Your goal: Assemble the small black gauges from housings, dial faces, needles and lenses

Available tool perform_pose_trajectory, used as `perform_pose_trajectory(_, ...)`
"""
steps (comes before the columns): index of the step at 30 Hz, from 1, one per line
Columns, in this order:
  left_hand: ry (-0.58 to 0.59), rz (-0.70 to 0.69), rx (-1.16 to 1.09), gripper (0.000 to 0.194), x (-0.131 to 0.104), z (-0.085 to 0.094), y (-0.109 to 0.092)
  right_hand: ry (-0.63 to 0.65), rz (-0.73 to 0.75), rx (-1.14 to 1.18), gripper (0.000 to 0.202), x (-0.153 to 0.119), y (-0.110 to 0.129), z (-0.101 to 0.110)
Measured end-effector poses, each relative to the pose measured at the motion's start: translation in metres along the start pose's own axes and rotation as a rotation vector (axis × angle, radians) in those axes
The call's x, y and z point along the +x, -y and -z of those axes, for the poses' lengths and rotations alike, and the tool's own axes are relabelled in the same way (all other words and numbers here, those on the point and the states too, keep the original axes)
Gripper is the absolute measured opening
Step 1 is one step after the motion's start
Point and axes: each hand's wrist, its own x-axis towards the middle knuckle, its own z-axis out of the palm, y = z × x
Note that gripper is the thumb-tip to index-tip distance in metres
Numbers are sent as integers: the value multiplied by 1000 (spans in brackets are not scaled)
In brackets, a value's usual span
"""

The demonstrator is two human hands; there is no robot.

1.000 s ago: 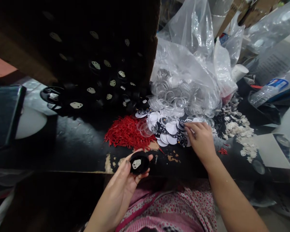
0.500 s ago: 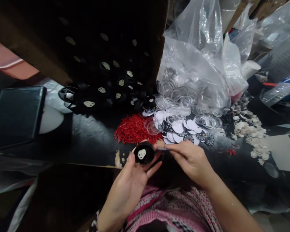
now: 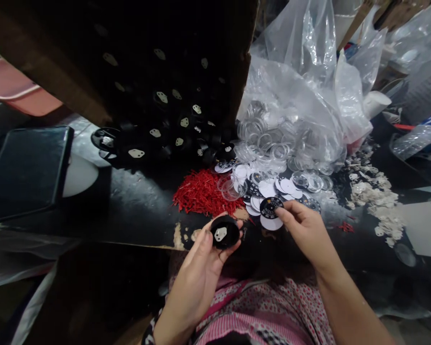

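My left hand [image 3: 201,261] is wrapped round a round black plastic cup [image 3: 231,235], its open side up. A small pale plate with holes [image 3: 220,234] lies at the bottom of the cup. To the right, my right hand [image 3: 306,229] pinches the edge of a black printed dial disc [image 3: 271,207], its marked face up. Just beyond that disc is a heap of paper dials [image 3: 267,188], some showing white backs and others black printed faces. A pile of thin red pointers [image 3: 203,194] lies behind the cup.
A large box [image 3: 247,72] of black cups stands at the back left. Clear plastic rings [image 3: 262,139] spill from a plastic bag [image 3: 290,81]. Small pale plates [image 3: 375,196] lie at the right. A dark flat-topped object [image 3: 25,167] stands at the left.
My right hand has moved right, away from the cup, to the near edge of the dial heap. The cup in my left hand has shifted slightly right.
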Motion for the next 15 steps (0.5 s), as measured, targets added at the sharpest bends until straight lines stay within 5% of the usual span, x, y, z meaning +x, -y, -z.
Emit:
perform_pose_trajectory(7,-21,62,13,33,1,-1,1,-182,256,-228,17,2,-6,20)
perform_pose_trajectory(12,-27,47,105,34,0,-6,5,141,222,-81,16,-13,35,-10)
perform_pose_trajectory(15,-65,44,153,36,-1,-5,9,190,193,-170,21,-16,46,-26)
